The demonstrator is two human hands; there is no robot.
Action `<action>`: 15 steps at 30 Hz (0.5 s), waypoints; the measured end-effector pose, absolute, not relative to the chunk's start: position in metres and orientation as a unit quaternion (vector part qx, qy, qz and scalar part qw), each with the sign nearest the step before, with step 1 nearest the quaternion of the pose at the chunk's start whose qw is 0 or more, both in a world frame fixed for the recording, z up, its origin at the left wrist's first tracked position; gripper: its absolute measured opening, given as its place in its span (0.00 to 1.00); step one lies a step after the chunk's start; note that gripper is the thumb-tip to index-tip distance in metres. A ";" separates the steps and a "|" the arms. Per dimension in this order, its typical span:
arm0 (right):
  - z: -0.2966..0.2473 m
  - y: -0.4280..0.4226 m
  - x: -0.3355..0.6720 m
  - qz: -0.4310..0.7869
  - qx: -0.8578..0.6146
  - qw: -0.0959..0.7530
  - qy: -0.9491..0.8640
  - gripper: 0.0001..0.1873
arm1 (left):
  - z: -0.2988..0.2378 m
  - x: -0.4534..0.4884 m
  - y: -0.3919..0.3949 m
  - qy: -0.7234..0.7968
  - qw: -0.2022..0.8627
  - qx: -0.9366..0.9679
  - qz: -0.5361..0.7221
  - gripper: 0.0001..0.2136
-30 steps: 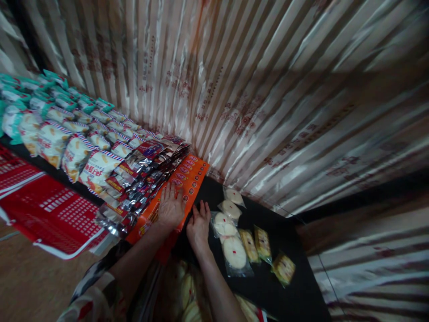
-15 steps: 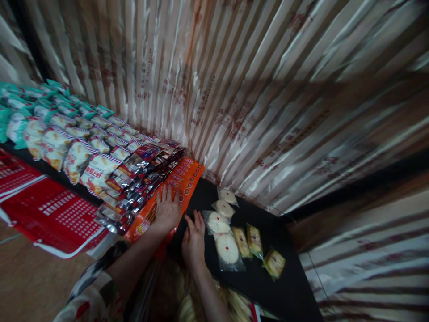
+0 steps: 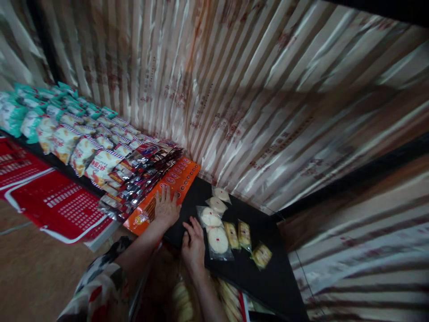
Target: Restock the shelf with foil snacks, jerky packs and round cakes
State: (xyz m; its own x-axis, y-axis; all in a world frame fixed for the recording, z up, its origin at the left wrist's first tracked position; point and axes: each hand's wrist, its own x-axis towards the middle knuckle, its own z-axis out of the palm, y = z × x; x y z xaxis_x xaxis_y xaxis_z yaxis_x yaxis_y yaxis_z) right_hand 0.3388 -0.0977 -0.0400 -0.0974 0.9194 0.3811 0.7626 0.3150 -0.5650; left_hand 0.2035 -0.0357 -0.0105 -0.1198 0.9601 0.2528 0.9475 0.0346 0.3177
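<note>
My left hand [image 3: 166, 209] lies flat, fingers spread, on a flat orange printed package [image 3: 181, 173] on the black shelf. Just right of it, my right hand [image 3: 193, 243] rests on the black shelf [image 3: 248, 273] near its front edge, fingers stretched out and holding nothing. Beside the right hand, white round cakes [image 3: 217, 240] in clear wrappers lie in a row. Several small yellow wrapped snacks [image 3: 244, 232] lie to their right. Left of the orange package, dark shiny snack packets [image 3: 140, 174] are stacked in rows.
White snack bags with striped tops [image 3: 102, 166] and teal-and-white bags [image 3: 31, 123] line the shelf's left part. Red baskets [image 3: 67, 210] stand below at the left. A wrinkled printed sheet [image 3: 228, 89] hangs behind the shelf. Pale long items [image 3: 229, 297] show under the shelf.
The view has shifted slightly, moving the shelf goods a little. My left hand still lies on the orange package; my right hand stays on the black shelf, its fingers slightly lower.
</note>
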 end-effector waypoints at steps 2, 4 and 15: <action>-0.039 -0.097 0.338 0.119 -0.578 0.352 -0.727 0.20 | -0.011 0.203 -0.037 0.719 0.012 0.661 0.215 0.24; -0.039 -0.097 0.338 0.129 -0.578 0.365 -0.718 0.20 | -0.010 0.204 -0.038 0.715 0.006 0.660 0.228 0.24; -0.036 -0.096 0.339 0.209 -0.554 0.492 -0.638 0.19 | 0.006 0.229 -0.059 0.623 -0.001 0.706 0.337 0.16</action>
State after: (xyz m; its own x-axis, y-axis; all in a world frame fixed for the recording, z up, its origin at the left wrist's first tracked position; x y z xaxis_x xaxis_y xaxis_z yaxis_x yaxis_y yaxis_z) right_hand 0.3386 -0.0962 -0.0361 0.0976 0.9130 0.3961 0.5022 0.2984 -0.8116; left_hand 0.2287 -0.0593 0.0064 -0.0027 0.8789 0.4770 0.8797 -0.2247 0.4190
